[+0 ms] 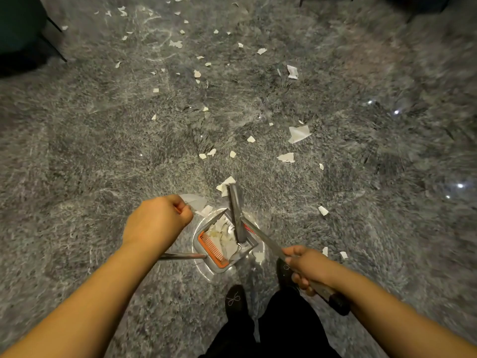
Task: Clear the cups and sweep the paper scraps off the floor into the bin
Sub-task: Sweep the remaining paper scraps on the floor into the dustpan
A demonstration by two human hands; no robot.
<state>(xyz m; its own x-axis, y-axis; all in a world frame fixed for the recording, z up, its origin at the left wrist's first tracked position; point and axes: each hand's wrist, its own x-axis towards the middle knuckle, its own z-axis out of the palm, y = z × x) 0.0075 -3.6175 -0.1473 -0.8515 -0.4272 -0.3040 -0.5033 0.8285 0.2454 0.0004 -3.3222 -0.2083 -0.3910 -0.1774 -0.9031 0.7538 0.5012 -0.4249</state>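
Note:
Several white paper scraps (299, 133) lie scattered over the grey marbled floor (103, 151), mostly ahead and to the right. At my feet stands a grey dustpan (206, 267) with an orange comb edge, holding a heap of scraps (222, 236). My left hand (157, 220) is curled in a fist above the pan's metal handle (185, 256), which runs behind my wrist. My right hand (307, 267) grips the broom handle (263, 239). The broom head (236, 202) rests at the pan's mouth, touching a scrap. No cup or bin is in view.
My two feet in dark footwear (236, 301) stand just behind the dustpan. Dark furniture with thin legs (20, 29) occupies the far left corner, and more thin legs (413, 14) show at the far right. Light glare spots (396, 112) dot the floor on the right.

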